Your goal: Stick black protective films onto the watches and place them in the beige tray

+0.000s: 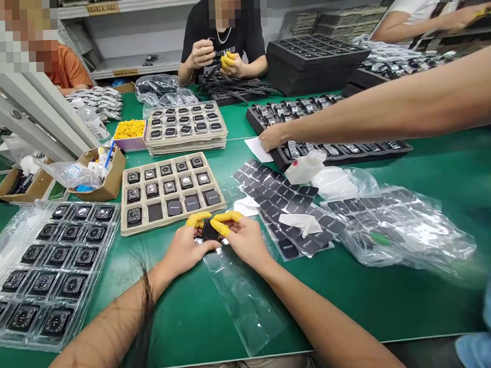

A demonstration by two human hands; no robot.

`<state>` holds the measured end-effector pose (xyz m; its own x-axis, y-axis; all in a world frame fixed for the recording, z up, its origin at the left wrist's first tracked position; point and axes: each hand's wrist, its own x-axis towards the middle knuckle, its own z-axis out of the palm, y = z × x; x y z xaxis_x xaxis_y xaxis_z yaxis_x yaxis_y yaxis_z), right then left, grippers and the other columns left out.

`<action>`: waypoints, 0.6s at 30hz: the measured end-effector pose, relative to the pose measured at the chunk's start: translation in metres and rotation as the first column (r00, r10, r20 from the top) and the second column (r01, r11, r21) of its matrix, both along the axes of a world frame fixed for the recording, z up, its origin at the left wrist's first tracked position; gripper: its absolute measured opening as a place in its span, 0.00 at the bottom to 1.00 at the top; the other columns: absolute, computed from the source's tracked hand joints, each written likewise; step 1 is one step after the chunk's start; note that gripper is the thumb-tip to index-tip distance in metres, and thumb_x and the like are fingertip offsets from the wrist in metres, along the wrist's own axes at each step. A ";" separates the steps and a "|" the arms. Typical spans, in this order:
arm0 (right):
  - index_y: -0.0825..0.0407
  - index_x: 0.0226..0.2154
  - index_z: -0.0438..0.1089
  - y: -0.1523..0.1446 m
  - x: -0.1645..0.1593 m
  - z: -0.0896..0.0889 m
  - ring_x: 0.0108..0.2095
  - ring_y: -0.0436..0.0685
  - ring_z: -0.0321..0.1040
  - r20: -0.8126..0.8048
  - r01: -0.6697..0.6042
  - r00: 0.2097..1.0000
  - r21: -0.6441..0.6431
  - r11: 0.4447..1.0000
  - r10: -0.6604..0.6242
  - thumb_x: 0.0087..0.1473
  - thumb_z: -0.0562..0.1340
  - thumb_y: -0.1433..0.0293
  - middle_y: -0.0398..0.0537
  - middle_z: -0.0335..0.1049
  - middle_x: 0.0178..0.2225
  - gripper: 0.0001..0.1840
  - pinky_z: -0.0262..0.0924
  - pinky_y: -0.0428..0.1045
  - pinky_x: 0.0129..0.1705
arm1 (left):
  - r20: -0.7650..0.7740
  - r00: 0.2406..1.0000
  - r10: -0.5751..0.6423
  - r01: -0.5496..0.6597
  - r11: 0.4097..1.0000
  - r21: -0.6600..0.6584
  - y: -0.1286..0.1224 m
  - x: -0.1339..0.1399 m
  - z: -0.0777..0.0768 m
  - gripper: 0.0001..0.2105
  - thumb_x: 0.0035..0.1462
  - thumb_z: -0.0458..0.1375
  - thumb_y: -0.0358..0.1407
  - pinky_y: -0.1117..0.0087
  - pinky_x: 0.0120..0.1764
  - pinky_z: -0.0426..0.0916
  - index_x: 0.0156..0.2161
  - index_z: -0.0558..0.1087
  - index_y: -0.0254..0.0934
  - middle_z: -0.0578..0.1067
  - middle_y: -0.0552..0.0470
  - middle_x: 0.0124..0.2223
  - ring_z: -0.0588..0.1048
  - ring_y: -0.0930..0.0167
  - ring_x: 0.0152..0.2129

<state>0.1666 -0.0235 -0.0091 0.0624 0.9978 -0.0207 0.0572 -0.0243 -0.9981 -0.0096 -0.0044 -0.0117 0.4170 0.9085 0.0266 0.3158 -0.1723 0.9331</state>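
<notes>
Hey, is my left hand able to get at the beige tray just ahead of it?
Likely yes: your left hand is close to the near edge of the beige tray, with nothing seen between, though it is holding a small black piece.

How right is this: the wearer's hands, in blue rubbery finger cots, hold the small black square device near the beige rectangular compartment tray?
One error: the head view shows yellow rubbery finger cots, not blue. The left hand and right hand do hold the small black square device near the beige tray.
</notes>
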 end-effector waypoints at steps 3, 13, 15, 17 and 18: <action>0.47 0.34 0.77 -0.001 0.001 0.006 0.36 0.59 0.75 0.199 0.012 0.979 0.105 0.994 -0.033 0.54 0.66 0.65 0.49 0.77 0.35 0.05 0.71 0.57 0.43 | -0.020 0.999 -0.037 0.037 0.999 0.005 0.001 -0.002 -0.002 0.21 0.53 0.69 0.39 0.61 0.45 0.77 0.52 0.74 0.42 0.82 0.49 0.43 0.82 0.62 0.39; 0.48 0.34 0.75 0.003 0.039 0.033 0.29 0.55 0.68 0.340 -0.352 0.870 -0.079 0.933 0.357 0.53 0.69 0.61 0.45 0.73 0.31 0.08 0.64 0.52 0.34 | 0.376 0.880 0.291 -0.173 0.933 -0.317 0.007 0.002 0.005 0.30 0.41 0.75 0.36 0.63 0.47 0.78 0.51 0.71 0.38 0.82 0.48 0.42 0.83 0.65 0.39; 0.47 0.38 0.77 0.006 0.046 0.033 0.36 0.59 0.70 0.552 -0.317 0.783 -0.039 0.947 0.285 0.49 0.71 0.64 0.48 0.75 0.37 0.11 0.65 0.55 0.41 | 0.389 0.864 0.320 -0.187 0.921 -0.342 0.007 0.002 0.009 0.31 0.40 0.76 0.35 0.62 0.46 0.79 0.51 0.71 0.37 0.82 0.48 0.39 0.83 0.65 0.37; 0.47 0.44 0.77 0.011 0.060 0.033 0.39 0.61 0.71 0.639 -0.127 0.765 0.040 0.991 0.072 0.52 0.69 0.60 0.51 0.75 0.41 0.17 0.65 0.58 0.45 | 0.384 0.862 0.331 -0.193 0.914 -0.356 0.007 0.002 0.011 0.31 0.39 0.76 0.35 0.59 0.47 0.79 0.50 0.71 0.37 0.83 0.47 0.39 0.83 0.64 0.37; 0.48 0.47 0.76 0.013 0.071 0.034 0.41 0.63 0.71 0.674 0.023 0.736 0.069 0.997 -0.064 0.55 0.67 0.58 0.53 0.75 0.42 0.18 0.65 0.59 0.46 | 0.379 0.861 0.337 -0.198 0.911 -0.361 0.006 0.003 0.012 0.30 0.39 0.76 0.35 0.58 0.47 0.79 0.49 0.71 0.37 0.83 0.47 0.40 0.83 0.64 0.38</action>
